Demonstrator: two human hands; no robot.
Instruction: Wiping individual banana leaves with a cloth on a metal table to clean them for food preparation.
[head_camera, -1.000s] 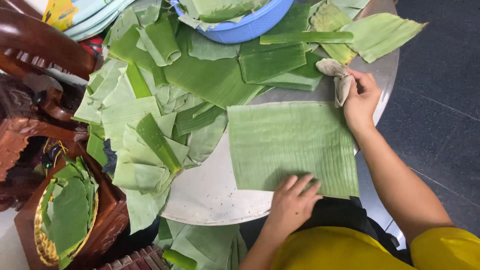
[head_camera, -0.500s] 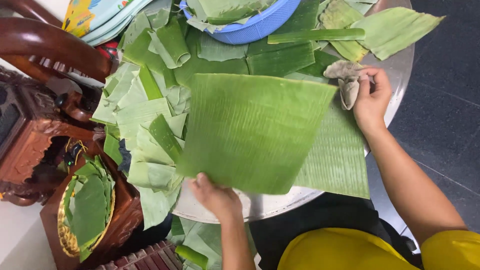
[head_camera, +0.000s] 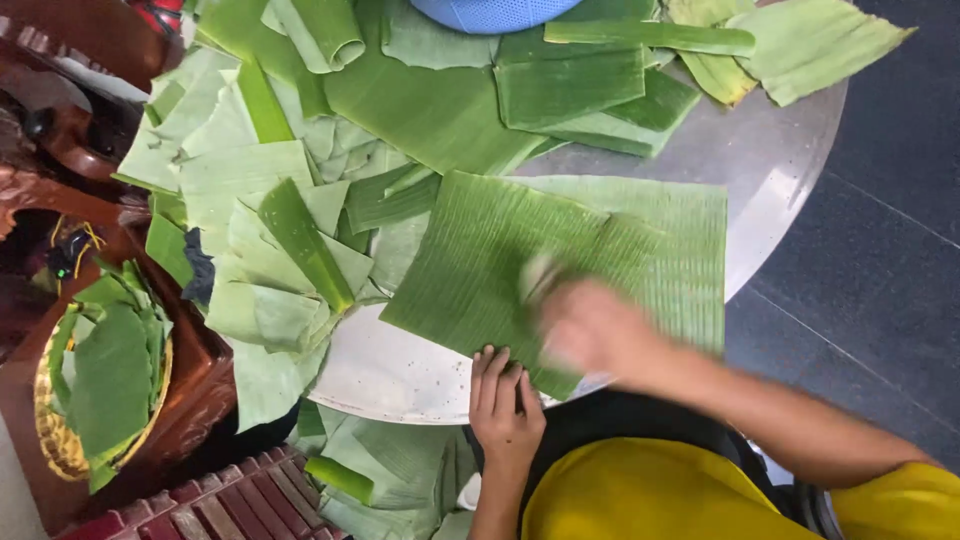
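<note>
- From my feed, the basket (head_camera: 60, 440) far left of both hands already holds several cut leaves, so some pieces look finished.
- A loose leaf pile (head_camera: 270, 250) lies up-left of my left hand, apparently still waiting.
- Left hand (head_camera: 505, 405) lies flat, fingers spread, pinning the near edge of the top leaf (head_camera: 480, 260).
- Right hand (head_camera: 595, 330) is blurred on that leaf, seemingly with a cloth; I cannot tell its grip. Wiping looks unfinished.

— What's the top banana leaf sheet (head_camera: 480, 270) like?
— Dark green, ribbed, flat, skewed across a paler leaf sheet (head_camera: 680, 250), its near corner overhanging the round metal table (head_camera: 390, 370) edge.
</note>
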